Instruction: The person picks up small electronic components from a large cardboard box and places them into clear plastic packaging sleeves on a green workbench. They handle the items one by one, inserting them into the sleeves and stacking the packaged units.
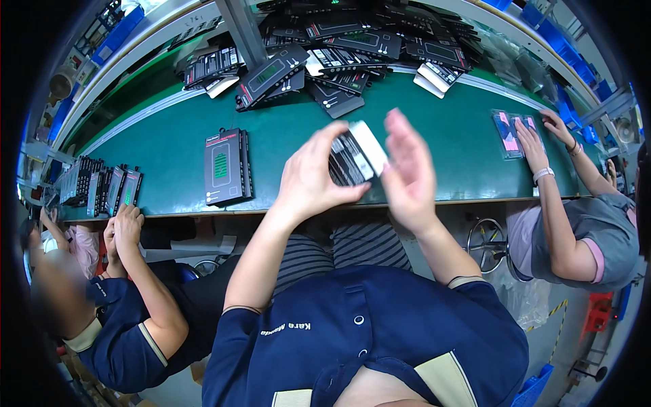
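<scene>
- Left hand (pixel 313 175): raised above the near edge of the green counter (pixel 169 156). Fingers are curled and closed around a small black package (pixel 351 157) with a white end; thumb runs along its lower side.
- Right hand (pixel 407 169): just to the right of the small black package, fingers extended and held together, palm turned toward the package. The hand is not closed on anything. Whether the palm touches the white end cannot be told.
- Small black package: held in the air over the counter's near edge, tilted, white end pointing up and to the right, between the two hands.
- Flat black box (pixel 227 166): lies alone on the counter, to the left of the small black package and well apart from it. It shows a green rectangle on its face.
- Heap of black boxes (pixel 325 57): piled at the far side of the counter, beyond the small black package, overlapping in disorder.
- Row of upright boxes (pixel 102 186): stands at the counter's left end, far left of the small black package. A co-worker's clasped hands (pixel 122 227) rest at the counter edge just below this row.
- Clear pack with pink content (pixel 512 132): lies on the counter, far right of the small black package. A second co-worker's hand (pixel 529 146), with a wristband, rests on it.
</scene>
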The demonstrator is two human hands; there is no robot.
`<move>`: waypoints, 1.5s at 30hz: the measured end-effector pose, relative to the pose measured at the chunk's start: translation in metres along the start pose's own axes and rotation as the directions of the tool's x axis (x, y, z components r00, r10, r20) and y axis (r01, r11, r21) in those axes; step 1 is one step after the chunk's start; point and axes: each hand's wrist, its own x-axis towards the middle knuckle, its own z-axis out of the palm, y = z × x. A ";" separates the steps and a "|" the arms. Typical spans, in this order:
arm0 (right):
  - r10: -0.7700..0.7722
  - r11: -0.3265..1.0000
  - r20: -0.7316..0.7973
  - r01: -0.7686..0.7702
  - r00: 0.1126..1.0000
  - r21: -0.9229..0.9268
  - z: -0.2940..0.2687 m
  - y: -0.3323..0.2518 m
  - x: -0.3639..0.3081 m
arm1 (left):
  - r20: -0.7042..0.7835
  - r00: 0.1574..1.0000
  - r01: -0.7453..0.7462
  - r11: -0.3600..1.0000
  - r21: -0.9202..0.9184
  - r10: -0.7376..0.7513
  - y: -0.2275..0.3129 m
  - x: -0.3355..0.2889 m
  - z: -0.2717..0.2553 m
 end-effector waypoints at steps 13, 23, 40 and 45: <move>-0.334 0.943 -0.224 0.324 0.916 -0.081 0.041 0.026 0.028 | -0.506 0.860 -0.358 0.622 -0.696 -0.071 0.002 -0.004 0.011; -0.350 0.925 -0.271 0.376 0.897 0.049 0.050 0.039 0.033 | -0.544 0.833 -0.365 0.640 -0.676 -0.099 -0.007 -0.003 0.008; -0.342 0.049 0.640 0.693 0.688 -0.719 0.070 0.077 0.131 | -0.502 0.756 0.622 0.701 0.349 -0.421 -0.039 -0.052 -0.107; -0.237 -0.244 0.561 0.510 0.793 -0.825 0.060 0.114 0.187 | -0.387 0.794 0.591 0.448 0.670 -0.469 -0.041 -0.036 -0.081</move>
